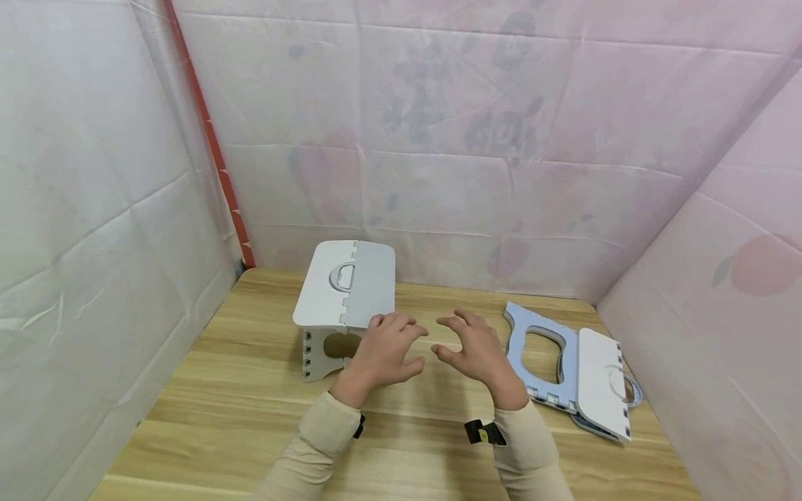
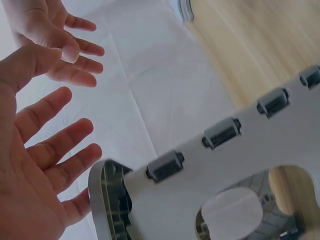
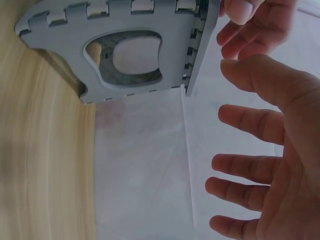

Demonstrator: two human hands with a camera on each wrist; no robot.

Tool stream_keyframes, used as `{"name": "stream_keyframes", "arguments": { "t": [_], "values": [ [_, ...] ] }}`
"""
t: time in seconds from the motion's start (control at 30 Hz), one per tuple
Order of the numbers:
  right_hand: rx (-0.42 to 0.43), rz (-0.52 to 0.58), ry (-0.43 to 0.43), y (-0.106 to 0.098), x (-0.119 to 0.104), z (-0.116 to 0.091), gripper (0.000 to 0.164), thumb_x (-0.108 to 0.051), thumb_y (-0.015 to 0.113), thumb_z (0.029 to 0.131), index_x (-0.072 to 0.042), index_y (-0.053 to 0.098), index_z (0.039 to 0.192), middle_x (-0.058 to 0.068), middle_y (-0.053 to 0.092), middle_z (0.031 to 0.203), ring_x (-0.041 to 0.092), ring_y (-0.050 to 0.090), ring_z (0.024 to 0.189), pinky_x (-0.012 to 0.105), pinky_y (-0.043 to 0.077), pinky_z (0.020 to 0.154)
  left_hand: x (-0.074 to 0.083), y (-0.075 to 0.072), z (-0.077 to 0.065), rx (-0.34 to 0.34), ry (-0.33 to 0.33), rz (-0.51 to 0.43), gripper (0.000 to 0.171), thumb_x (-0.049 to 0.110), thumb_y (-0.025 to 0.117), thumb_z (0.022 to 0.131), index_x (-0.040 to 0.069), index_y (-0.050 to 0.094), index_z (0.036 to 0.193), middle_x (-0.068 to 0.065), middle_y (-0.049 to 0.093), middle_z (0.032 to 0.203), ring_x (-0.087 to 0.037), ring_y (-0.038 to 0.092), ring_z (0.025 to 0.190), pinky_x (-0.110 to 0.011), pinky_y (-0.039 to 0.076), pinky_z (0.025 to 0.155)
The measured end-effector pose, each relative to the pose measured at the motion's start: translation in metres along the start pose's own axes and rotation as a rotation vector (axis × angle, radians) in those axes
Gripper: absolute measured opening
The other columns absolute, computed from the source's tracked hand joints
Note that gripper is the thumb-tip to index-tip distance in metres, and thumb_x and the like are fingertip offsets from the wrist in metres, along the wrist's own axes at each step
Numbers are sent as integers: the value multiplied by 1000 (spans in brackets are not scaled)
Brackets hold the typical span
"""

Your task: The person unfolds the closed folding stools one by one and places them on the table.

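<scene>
Grey-and-white folding stool (image 1: 372,292) stands unfolded and upright at the far left of the table (image 1: 188,431), seat uppermost. Head view: your left hand (image 1: 385,351) is beside its near right corner, your right hand (image 1: 473,351) further right; fingers on both are loosely bent and grasp nothing. The blue-and-white stool (image 1: 604,383) lies on its side near the table's right edge; a wide sweep of your right hand could, in my judgement, push it off. Left wrist view: your little finger is at the seat edge (image 2: 100,200); whether it touches, I cannot tell. A careless shift there could jog the stool askew. Right wrist view: your right fingers are spread, apart from the side panel (image 3: 175,62). Should you fold the stool, fingers inside the hinge gaps may be pinched as its halves close.
</scene>
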State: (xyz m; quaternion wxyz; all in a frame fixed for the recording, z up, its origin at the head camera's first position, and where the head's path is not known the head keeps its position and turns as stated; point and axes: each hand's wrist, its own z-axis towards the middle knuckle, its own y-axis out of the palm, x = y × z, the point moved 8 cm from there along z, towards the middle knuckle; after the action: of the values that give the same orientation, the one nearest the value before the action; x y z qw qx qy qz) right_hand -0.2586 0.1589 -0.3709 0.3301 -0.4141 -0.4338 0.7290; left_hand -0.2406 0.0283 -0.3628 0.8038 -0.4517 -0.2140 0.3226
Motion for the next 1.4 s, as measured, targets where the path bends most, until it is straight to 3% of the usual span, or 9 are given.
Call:
{"name": "stream_keyframes", "arguments": {
  "t": [0.27, 0.5, 0.9, 1.2, 1.4],
  "values": [
    [5, -7, 28, -3, 18, -10, 48, -33, 71, 82, -9, 61, 122, 28, 45, 130, 50, 44, 112, 63, 38, 81, 15, 13, 9, -22, 47, 0, 38, 36, 68, 77, 21, 63, 111, 1, 57, 109, -19, 52, 102, -41, 40, 84],
    [21, -23, 32, -2, 26, -18, 48, -33, 71, 81, -8, 62, 120, 29, 47, 127, 50, 48, 107, 67, 37, 78, 26, 22, 14, -40, 67, -28, 38, 34, 66, 78, 23, 63, 114, 2, 57, 110, -17, 52, 105, -39, 42, 83],
    [9, -37, 107, -1, 55, -36, 46, -30, 70, 83, -6, 61, 121, 30, 45, 128, 52, 45, 108, 69, 35, 77, 35, 50, 15, -139, 6, -16, 41, 42, 64, 80, 23, 61, 116, 3, 55, 113, -16, 51, 106, -37, 41, 83],
    [24, -25, 142, 1, 78, -58, 46, -26, 71, 81, -2, 61, 119, 33, 46, 125, 55, 44, 108, 66, 38, 76, 37, 72, 11, -152, -56, -57, 41, 44, 62, 80, 25, 61, 117, 4, 55, 112, -16, 52, 102, -37, 41, 81],
    [21, -4, 173, 3, 92, -70, 48, -28, 70, 82, 0, 59, 120, 34, 45, 124, 55, 43, 107, 64, 39, 77, 45, 87, 11, -128, -51, -68, 41, 44, 63, 79, 25, 61, 116, 5, 55, 111, -14, 53, 98, -33, 41, 78]
  ]
}}
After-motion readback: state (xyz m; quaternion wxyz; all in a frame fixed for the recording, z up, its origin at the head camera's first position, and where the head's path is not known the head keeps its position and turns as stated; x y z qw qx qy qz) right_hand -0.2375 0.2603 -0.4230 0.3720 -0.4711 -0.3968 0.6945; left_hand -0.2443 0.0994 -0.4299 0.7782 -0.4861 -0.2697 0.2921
